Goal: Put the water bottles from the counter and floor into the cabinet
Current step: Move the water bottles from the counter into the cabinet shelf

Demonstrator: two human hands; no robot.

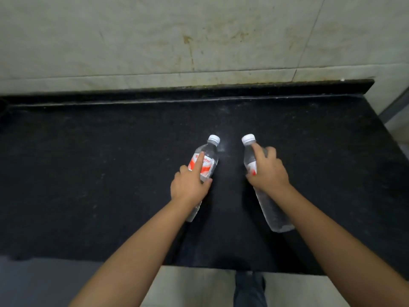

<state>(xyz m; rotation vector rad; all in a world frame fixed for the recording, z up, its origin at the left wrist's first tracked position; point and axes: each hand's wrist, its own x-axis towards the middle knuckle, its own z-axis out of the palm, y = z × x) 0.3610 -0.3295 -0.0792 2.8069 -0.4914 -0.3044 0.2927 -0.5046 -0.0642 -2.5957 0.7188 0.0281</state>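
Two clear water bottles with white caps and red-and-white labels are over the black counter (88, 173). My left hand (188, 187) grips the left bottle (209, 156) round its middle, index finger stretched along the label. My right hand (269, 171) grips the right bottle (272, 213) round its upper half, with the cap pointing away from me and the base sticking out below my wrist. Both bottles tilt with their caps toward the wall. I cannot tell whether they touch the counter. No cabinet is in view.
A stained pale tiled wall (199, 36) rises behind the counter's raised back lip. The counter ends at the right (376, 111). Below its front edge I see pale floor (194, 286) and a dark trouser leg (250, 289).
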